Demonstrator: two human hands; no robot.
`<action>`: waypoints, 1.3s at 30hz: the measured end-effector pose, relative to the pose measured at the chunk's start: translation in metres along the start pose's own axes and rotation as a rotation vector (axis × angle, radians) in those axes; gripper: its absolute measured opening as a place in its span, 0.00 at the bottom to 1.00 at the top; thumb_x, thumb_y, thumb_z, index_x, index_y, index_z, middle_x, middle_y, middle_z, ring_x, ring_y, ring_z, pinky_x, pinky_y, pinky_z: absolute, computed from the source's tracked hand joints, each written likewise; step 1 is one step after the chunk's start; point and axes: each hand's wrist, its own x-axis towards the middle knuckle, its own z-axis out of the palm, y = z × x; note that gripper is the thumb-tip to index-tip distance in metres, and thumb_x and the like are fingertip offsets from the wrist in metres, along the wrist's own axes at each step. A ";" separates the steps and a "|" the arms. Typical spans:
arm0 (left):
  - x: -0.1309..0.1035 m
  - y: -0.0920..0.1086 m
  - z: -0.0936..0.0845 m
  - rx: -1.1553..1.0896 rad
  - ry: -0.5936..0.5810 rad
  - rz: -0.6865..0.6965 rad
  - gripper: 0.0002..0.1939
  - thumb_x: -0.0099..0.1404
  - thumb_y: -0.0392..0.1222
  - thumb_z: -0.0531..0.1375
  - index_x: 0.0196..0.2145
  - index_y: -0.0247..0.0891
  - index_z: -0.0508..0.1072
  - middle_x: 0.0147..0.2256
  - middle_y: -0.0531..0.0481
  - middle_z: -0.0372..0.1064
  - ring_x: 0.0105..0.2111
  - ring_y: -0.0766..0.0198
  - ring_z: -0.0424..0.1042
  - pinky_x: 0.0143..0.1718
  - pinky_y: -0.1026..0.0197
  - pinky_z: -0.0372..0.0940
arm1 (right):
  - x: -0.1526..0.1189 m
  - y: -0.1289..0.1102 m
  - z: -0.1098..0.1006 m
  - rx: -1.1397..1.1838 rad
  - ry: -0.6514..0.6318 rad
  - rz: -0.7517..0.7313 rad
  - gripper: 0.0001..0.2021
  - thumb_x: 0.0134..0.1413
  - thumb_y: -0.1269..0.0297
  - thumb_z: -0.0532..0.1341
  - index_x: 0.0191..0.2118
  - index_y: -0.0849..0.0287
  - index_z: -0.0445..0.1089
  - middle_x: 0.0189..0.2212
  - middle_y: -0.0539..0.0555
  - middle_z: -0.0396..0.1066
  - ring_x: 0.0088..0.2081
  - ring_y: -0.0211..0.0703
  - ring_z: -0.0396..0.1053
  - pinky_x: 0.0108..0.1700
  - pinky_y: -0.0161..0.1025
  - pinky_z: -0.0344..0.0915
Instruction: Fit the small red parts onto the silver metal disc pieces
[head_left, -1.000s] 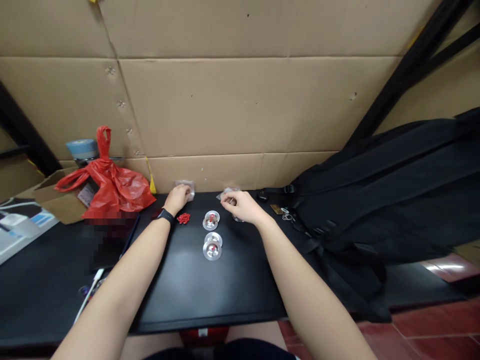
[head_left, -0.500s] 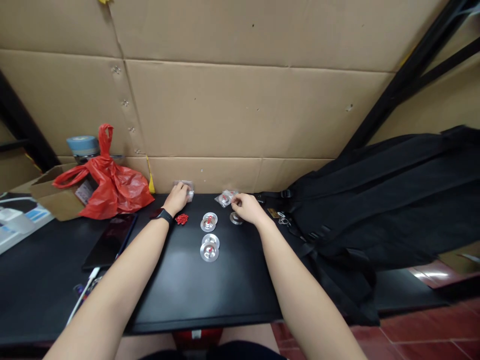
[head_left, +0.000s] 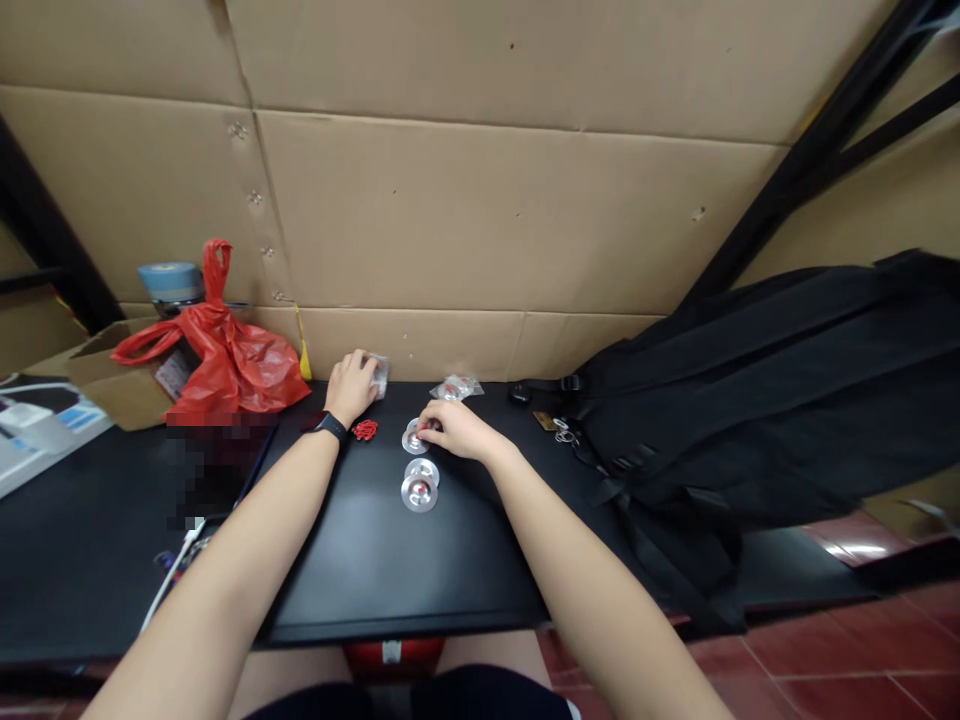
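Observation:
Near the back edge of the desk, my left hand (head_left: 352, 385) is curled over a clear plastic packet (head_left: 381, 377), whose contents I cannot make out. My right hand (head_left: 454, 428) has its fingers pinched at the right edge of the back pair of small silver cymbals (head_left: 411, 440), and they partly hide it. A second overlapping pair of cymbals (head_left: 419, 492), domed and with a red bit in the centre, lies closer to me. A small heap of red cords (head_left: 365, 430) is beside my left wrist. Behind my right hand sits another clear packet (head_left: 456, 386) with silver and red inside.
A red plastic bag (head_left: 232, 365) and an open cardboard box (head_left: 124, 385) stand at the left, with a white power strip (head_left: 52, 445). A black backpack (head_left: 765, 400) fills the right side. Cardboard (head_left: 450, 220) walls the back. A white cable (head_left: 169, 585) runs by my left forearm.
My right hand has moved left, from a cymbal at the right to the back pair. My left hand stays by its packet, its fingers slightly shifted.

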 end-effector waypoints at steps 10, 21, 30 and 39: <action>-0.010 0.007 -0.011 -0.058 0.041 -0.079 0.11 0.65 0.39 0.58 0.46 0.40 0.71 0.47 0.41 0.67 0.49 0.50 0.67 0.49 0.51 0.62 | -0.002 0.003 0.001 0.227 0.127 0.107 0.03 0.58 0.71 0.59 0.34 0.60 0.69 0.31 0.51 0.73 0.31 0.38 0.71 0.36 0.36 0.65; -0.018 0.036 -0.065 -0.614 -0.089 0.143 0.06 0.64 0.40 0.58 0.36 0.38 0.74 0.35 0.50 0.76 0.36 0.62 0.75 0.41 0.61 0.68 | 0.006 -0.002 0.008 0.951 0.330 0.280 0.20 0.45 0.49 0.70 0.31 0.58 0.65 0.33 0.52 0.72 0.30 0.41 0.78 0.34 0.39 0.76; -0.041 0.066 -0.081 -0.618 -0.029 0.117 0.04 0.65 0.38 0.60 0.37 0.39 0.75 0.35 0.50 0.77 0.35 0.63 0.75 0.40 0.62 0.66 | 0.002 -0.030 0.006 1.119 0.252 0.275 0.22 0.42 0.48 0.72 0.32 0.59 0.67 0.29 0.50 0.74 0.29 0.39 0.77 0.34 0.36 0.75; -0.041 0.062 -0.084 -0.615 -0.070 0.177 0.07 0.68 0.43 0.58 0.35 0.38 0.73 0.33 0.48 0.75 0.33 0.61 0.73 0.37 0.61 0.65 | -0.001 -0.035 0.003 0.863 0.307 0.169 0.19 0.41 0.54 0.72 0.35 0.59 0.68 0.34 0.53 0.76 0.34 0.43 0.77 0.37 0.39 0.73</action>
